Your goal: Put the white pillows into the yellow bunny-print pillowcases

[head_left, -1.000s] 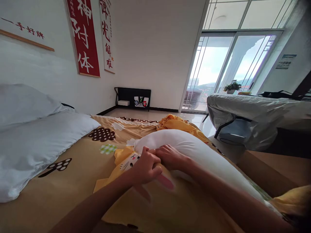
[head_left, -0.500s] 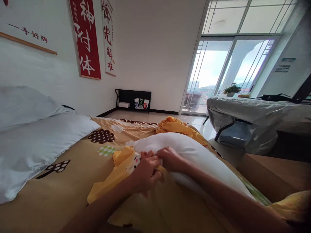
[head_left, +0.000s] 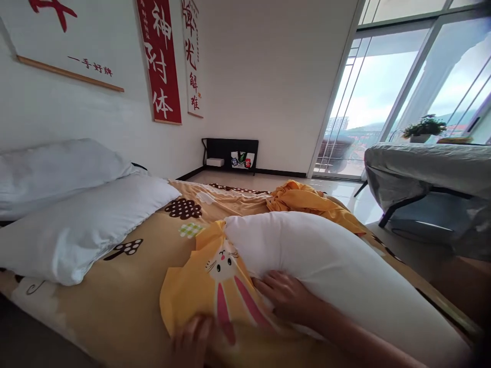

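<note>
A plump white pillow point(head_left: 330, 250) lies on the bed. Against its left end is a yellow pillowcase point(head_left: 187, 286) with a rabbit face and long pink ears, covering only that corner. My right hand point(head_left: 287, 296) is at the seam between pillow and pillowcase, its fingers curled over the case's edge. Low in the view, my left hand point(head_left: 194, 332) touches the lower left part of the pillowcase. Motion blurs its fingers, so their grip is unclear.
Two white pillows point(head_left: 88, 220) lie at the left on the brown patterned bedsheet point(head_left: 149, 286). Crumpled orange cloth point(head_left: 303, 197) sits at the bed's far edge. A plastic-covered table point(head_left: 433, 163) with a potted plant point(head_left: 424, 128) stands at right. A low black shelf point(head_left: 226, 148) is by the wall.
My hands were together at the pillowcase's edge and are now apart: the left has moved down toward me, the right slightly down. The pillowcase is spread flatter, showing the whole rabbit face. The view has turned left.
</note>
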### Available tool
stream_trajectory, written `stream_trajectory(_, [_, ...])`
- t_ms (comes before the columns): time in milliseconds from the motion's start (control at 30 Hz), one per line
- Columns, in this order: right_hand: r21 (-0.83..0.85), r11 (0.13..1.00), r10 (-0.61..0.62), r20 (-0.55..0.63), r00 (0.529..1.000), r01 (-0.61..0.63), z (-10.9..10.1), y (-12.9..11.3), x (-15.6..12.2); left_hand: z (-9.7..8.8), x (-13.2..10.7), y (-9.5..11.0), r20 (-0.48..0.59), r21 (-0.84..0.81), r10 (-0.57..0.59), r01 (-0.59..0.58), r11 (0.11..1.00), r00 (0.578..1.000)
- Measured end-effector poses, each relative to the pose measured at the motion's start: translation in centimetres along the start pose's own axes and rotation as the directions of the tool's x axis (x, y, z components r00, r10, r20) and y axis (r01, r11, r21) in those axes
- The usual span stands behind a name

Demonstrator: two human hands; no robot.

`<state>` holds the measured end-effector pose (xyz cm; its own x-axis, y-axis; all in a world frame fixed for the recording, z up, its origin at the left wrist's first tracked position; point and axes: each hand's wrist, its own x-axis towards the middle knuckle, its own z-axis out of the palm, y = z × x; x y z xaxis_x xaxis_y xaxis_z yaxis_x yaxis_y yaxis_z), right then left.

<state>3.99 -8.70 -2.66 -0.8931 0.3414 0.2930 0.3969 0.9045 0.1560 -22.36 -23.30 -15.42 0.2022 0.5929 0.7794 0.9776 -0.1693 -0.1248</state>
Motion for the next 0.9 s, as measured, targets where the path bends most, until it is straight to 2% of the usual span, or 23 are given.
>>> stream_trajectory(67, [-0.115,0.988,-0.1,0.013,0.995,0.101,-0.4,-0.2,-0.1,0.4,1.1,0.7,-0.001,-0.022,0.008,-0.008,1.0,1.0])
stream_trajectory(167, [-0.204,0.97,-0.126,0.059,0.99,0.135,-1.4,-0.7,0.0,0.2,4.3,1.6,-0.092,-0.149,0.123,-0.136,0.979,0.988])
stream_trajectory(267, [-0.216,0.976,0.007,0.118,0.993,0.019,-3.3,-1.0,1.3,-1.3,7.8,1.4,-0.119,-0.24,0.277,-0.298,0.924,0.954])
stream_trajectory(333, [-0.201,0.973,0.145,0.138,0.98,-0.116,-5.0,-0.8,2.6,-3.0,10.3,1.0,-0.125,-0.258,0.322,-0.344,0.903,0.938])
stream_trajectory(400, [-0.161,0.952,0.281,0.117,0.953,-0.261,-6.4,-0.5,3.9,-4.7,12.8,1.1,-0.17,-0.277,0.314,-0.351,0.894,0.934])
stream_trajectory(467, [-0.095,0.921,0.384,0.057,0.921,-0.378,-6.7,-0.5,4.7,-5.9,15.1,2.1,-0.225,-0.327,0.258,-0.322,0.888,0.94])
stream_trajectory(567, [0.026,0.904,0.428,-0.032,0.903,-0.427,-4.2,-1.2,4.9,-5.4,17.3,5.1,-0.288,-0.434,0.116,-0.237,0.869,0.951])
stream_trajectory(633, [0.084,0.909,0.413,-0.049,0.909,-0.409,-1.9,-2.0,4.5,-3.9,17.2,7.2,-0.283,-0.465,0.083,-0.212,0.859,0.956])
stream_trajectory(733, [0.134,0.931,0.341,0.02,0.94,-0.34,-0.2,-3.4,3.8,-1.4,14.1,8.7,-0.299,-0.426,0.112,-0.238,0.873,0.948])
stream_trajectory(833, [0.135,0.951,0.267,0.084,0.96,-0.277,-1.2,-4.5,3.4,-1.2,9.1,7.1,-0.282,-0.403,0.119,-0.23,0.886,0.952])
stream_trajectory(900, [0.091,0.963,0.244,0.102,0.964,-0.254,-2.3,-4.9,3.1,-2.6,5.6,4.6,-0.162,-0.456,0.042,-0.113,0.883,0.986])
